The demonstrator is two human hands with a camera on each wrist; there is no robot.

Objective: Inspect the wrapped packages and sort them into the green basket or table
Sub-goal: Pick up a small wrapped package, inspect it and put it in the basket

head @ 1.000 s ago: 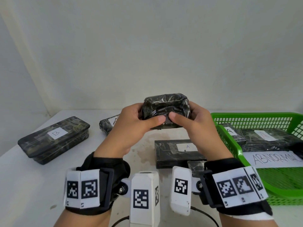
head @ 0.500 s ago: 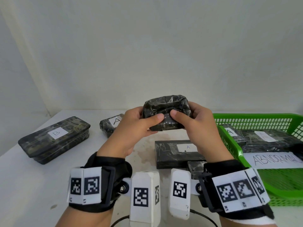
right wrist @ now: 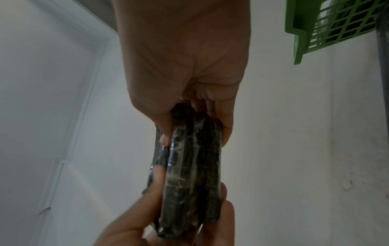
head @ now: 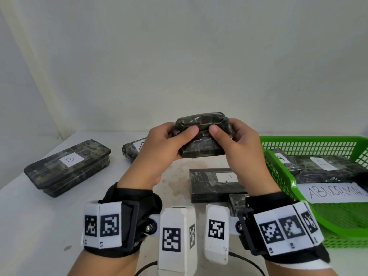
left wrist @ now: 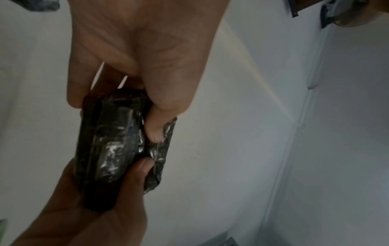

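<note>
- I hold the wrapped package [head: 202,137] in mid-air at centre frame of the head view, clear of the table [head: 39,226], my left hand [head: 159,154] on its left end and my right hand [head: 242,154] on its right end.
- Both thumbs press side by side on the near face while the fingers curl round behind, so each hand is closed on the package; I judge this grip lets me tilt it and look over the wrap for a fault.
- The left wrist view shows the shiny film creased under my thumb [left wrist: 155,129]; no label shows on the faces I can see.
- I judge the inspection is under way and no verdict is given yet: the package goes to neither the basket nor the table so far.
- At right of frame the green basket [head: 278,176] carries a sheet reading ABNORMAL [head: 336,193] and already holds dark packages marked A [head: 322,166].
- Directly below my hands lies a flat package marked A [head: 211,186], with a smaller dark one just beside its near right corner, partly hidden by my right wrist.
- At left of frame rests a long package marked B [head: 67,168]; behind my left hand another one marked A [head: 131,151] is half covered.
- The way to the basket looks open, though its near rim must be cleared.
</note>
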